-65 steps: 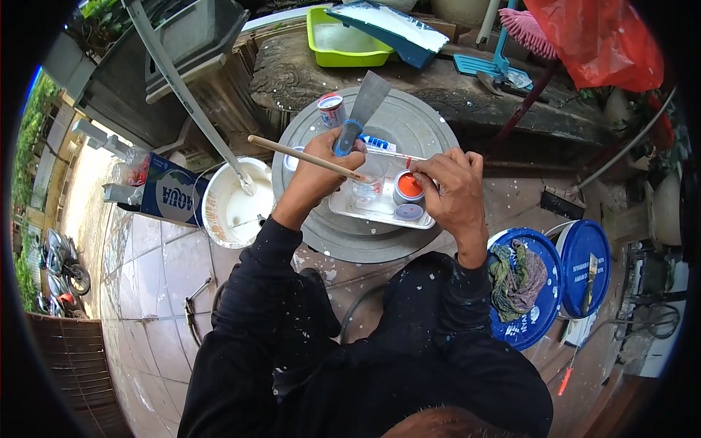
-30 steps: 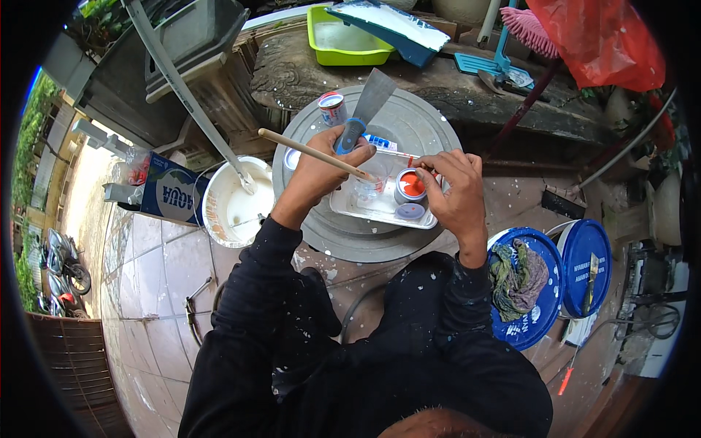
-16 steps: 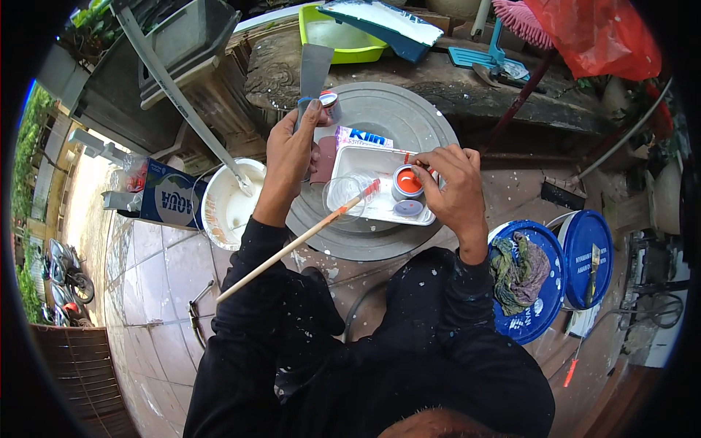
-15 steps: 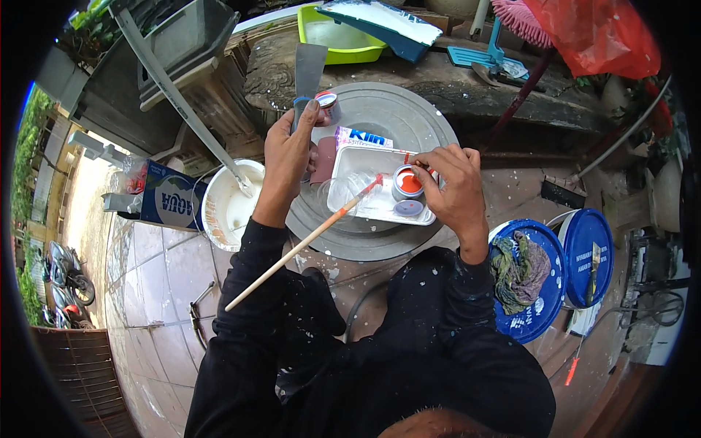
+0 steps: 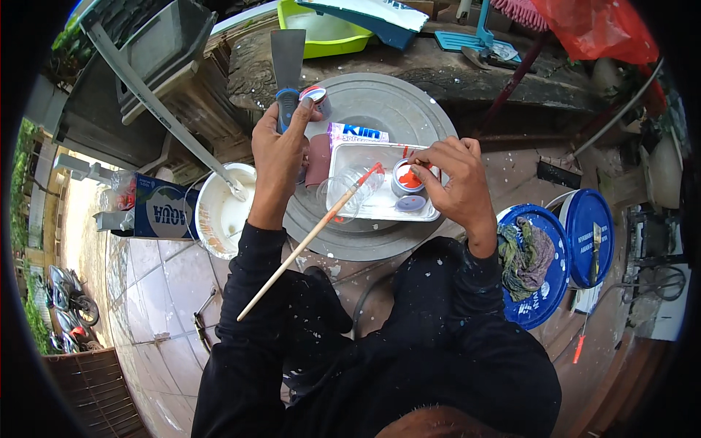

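My left hand [image 5: 281, 146] is closed around the handle of a putty knife [image 5: 288, 66], its grey blade pointing up and away. Close by its thumb stands a small paint can [image 5: 316, 102] with red on its rim; whether they touch I cannot tell. My right hand [image 5: 454, 179] bends over an open can of orange-red paint [image 5: 413, 172], thumb and fingers pinched at the rim; what they hold is hidden. That can and a grey round lid [image 5: 410, 204] sit in a white tray [image 5: 391, 213]. A red-tipped paintbrush [image 5: 310, 243] leans across a clear plastic cup [image 5: 337, 191].
Beneath the tray is a round grey stand [image 5: 358, 252], with sandpaper [image 5: 318, 159] and a packet [image 5: 358, 133] on it. At left stands a whitish bucket [image 5: 228, 212]; at right, a blue-lidded bucket [image 5: 551, 292] bears a rag [image 5: 524, 259]. A wooden bench [image 5: 350, 69] lies beyond.
My left hand and the putty knife have shifted left and slightly away, showing more of the knife's handle. My right hand stays at the orange-red can. The whole view has shifted slightly.
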`<state>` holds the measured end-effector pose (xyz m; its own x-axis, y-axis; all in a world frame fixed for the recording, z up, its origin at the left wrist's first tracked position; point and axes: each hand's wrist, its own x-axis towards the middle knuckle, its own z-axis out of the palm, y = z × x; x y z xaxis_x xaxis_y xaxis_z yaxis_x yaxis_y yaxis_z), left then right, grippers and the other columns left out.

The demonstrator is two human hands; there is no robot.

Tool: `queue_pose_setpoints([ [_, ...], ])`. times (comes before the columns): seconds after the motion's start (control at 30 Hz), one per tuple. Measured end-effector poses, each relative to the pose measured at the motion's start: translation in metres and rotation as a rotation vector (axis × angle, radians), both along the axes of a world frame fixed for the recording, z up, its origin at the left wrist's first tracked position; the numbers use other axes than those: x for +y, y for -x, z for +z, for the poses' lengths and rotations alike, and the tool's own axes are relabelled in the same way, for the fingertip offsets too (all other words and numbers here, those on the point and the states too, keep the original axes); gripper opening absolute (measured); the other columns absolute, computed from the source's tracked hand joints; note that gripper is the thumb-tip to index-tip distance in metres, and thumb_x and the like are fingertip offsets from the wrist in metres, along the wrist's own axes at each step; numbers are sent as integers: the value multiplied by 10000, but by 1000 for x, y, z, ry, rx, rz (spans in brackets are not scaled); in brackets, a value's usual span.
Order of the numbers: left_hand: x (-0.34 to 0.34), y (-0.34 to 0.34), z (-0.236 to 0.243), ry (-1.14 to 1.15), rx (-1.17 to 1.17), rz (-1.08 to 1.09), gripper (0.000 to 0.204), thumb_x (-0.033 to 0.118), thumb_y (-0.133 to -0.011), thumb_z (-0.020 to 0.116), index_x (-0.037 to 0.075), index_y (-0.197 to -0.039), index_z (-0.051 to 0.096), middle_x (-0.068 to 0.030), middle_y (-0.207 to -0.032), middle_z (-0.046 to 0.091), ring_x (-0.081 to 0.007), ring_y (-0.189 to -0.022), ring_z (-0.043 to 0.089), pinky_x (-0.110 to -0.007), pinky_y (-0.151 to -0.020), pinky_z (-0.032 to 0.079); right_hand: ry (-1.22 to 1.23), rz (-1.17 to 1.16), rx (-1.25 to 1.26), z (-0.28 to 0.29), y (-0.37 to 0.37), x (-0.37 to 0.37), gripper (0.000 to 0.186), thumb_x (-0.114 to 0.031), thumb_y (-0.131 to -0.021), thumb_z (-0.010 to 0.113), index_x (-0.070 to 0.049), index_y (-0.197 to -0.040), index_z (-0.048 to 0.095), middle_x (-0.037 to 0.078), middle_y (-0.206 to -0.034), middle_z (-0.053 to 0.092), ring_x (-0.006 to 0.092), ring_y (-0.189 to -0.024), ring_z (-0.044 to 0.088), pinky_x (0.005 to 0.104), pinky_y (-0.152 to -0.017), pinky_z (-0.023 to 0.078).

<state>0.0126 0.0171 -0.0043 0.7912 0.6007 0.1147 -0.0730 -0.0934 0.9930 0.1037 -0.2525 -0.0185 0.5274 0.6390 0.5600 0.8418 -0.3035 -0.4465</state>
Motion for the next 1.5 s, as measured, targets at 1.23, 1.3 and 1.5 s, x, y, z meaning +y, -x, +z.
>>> queue_pose_setpoints([
  [1.23,-4,16,1,-373,-104,-57,374,316,-1099,550,-3,-1159,736,-41,-835,725,-11,-531,468,-179,-461,327,-6,40,104,-2,-1,-3,105,-96,-838,768,-65,-939,774,54,-895,754,215,-867,628,384,-936,369],
  [1.3,-6,15,2,-341,-135,-47,359,300,-1096,556,-6,-1154,734,-40,-836,727,-10,-531,464,-179,-461,328,-56,-32,15,-3,-2,-1,105,-96,-837,768,-66,-938,777,51,-891,752,209,-855,617,382,-940,368],
  [1.5,-11,17,8,-346,-119,-11,308,257,-1065,625,-22,-1063,753,-2,-778,716,-30,-619,484,-217,-556,393,-80,-22,2,-5,-3,0,104,-92,-842,763,-64,-942,771,46,-881,745,207,-848,614,383,-935,371],
])
